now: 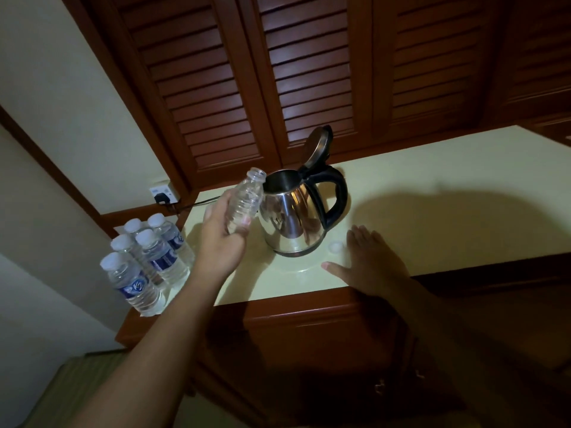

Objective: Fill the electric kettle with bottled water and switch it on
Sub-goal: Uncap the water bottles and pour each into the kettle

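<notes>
A steel electric kettle (293, 220) with a black handle stands on the pale countertop (448, 193), its lid hinged up and open. My left hand (224, 236) grips a clear, uncapped water bottle (245, 200) that looks empty, tilted with its mouth up beside the kettle's rim. My right hand (369, 262) lies flat on the counter to the right of the kettle, fingers spread, holding nothing. A small white bottle cap (336, 246) rests on the counter between the kettle's base and my right hand.
Several sealed water bottles (145, 264) stand in a pack on the counter's left end. A black plug sits in a wall socket (162, 195), its cord running toward the kettle. Dark louvred wooden doors (309, 72) rise behind. The counter's front edge drops to wooden drawers.
</notes>
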A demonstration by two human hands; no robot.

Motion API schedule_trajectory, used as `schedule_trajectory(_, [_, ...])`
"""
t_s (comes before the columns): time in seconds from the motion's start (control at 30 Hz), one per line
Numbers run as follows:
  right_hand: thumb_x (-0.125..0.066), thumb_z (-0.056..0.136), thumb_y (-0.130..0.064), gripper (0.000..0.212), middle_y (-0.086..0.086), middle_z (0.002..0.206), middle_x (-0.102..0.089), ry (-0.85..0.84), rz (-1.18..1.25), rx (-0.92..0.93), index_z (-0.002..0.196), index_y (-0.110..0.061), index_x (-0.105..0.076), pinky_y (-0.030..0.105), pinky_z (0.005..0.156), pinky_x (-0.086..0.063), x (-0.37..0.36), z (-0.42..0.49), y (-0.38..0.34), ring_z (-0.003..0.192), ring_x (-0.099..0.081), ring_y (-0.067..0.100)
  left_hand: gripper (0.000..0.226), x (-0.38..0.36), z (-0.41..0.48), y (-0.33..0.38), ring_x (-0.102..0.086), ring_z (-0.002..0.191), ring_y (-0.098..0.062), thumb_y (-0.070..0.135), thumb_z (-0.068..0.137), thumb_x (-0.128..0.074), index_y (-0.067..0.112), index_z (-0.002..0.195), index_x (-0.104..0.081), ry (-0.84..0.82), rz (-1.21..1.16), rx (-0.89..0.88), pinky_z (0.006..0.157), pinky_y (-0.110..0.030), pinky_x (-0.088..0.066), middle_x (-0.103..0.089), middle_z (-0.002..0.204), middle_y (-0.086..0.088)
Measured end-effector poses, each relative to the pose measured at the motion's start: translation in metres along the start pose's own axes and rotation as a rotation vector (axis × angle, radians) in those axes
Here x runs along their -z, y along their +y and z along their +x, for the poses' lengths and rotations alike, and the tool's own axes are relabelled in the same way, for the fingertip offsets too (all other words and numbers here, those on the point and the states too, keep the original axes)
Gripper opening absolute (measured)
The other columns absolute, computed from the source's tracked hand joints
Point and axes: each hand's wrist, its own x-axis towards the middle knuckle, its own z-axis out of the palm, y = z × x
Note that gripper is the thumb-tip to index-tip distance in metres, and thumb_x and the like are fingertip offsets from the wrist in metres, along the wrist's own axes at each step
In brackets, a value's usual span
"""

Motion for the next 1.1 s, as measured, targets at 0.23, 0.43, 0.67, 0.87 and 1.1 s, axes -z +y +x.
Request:
schedule_trajectory(0.23, [-0.014,0.081,-0.087,0.111,0.012,0.167,-0.004,-0.006,0.02,0.01,0.158,-0.007,-0.005,0.044,0.125,-0.007,-0.003,0.001,0.003,0.154,-0.003,0.025,0.058,0.019,0.04,0.003,-0.047,0.135,-0.026,0.019,0.099,-0.067,0.028,0.154,-0.048,0.002,0.331,-0.201,0.114,-0.05,-0.04,-0.051,0.147,0.0])
schedule_trajectory(0.43, [-0.014,0.085,-0.084,0.104,0.011,0.166,-0.012,0.036,0.009,0.036,0.157,-0.009,-0.011,0.042,0.125,-0.009,-0.003,0.002,0.004,0.154,-0.01,0.023,0.057,0.032,0.07,0.014,-0.04,0.137,-0.026,0.022,0.097,-0.065,0.03,0.151,-0.049,0.0,0.711,-0.384,0.107,-0.054,-0.031,-0.05,0.15,0.001])
schedule_trajectory(0.67, [-0.021,0.09,-0.078,0.095,0.006,0.167,-0.009,0.027,0.061,0.061,0.158,-0.012,-0.01,0.036,0.124,-0.004,0.001,0.001,0.004,0.154,-0.005,0.02,0.068,0.035,0.086,0.03,-0.034,0.146,-0.032,0.015,0.089,-0.07,0.028,0.151,-0.047,-0.021,1.037,-0.575,0.109,-0.067,-0.032,-0.05,0.152,-0.002])
schedule_trajectory(0.87, [-0.031,0.093,-0.073,0.087,0.003,0.166,-0.017,0.032,0.118,0.032,0.157,-0.015,-0.02,0.034,0.121,-0.007,0.006,-0.002,0.001,0.153,-0.01,0.02,0.079,0.03,0.091,0.039,-0.028,0.151,-0.038,0.005,0.082,-0.07,0.028,0.153,-0.045,-0.048,1.124,-0.624,0.111,-0.074,-0.028,-0.045,0.158,-0.005])
schedule_trajectory(1.1, [-0.033,0.091,-0.074,0.086,0.001,0.165,-0.021,0.047,0.158,0.025,0.155,-0.017,-0.023,0.039,0.122,-0.015,0.006,-0.002,0.002,0.152,-0.015,0.021,0.08,0.026,0.093,0.038,-0.024,0.154,-0.041,0.006,0.082,-0.071,0.027,0.155,-0.044,-0.038,1.172,-0.664,0.113,-0.078,-0.022,-0.043,0.16,-0.008])
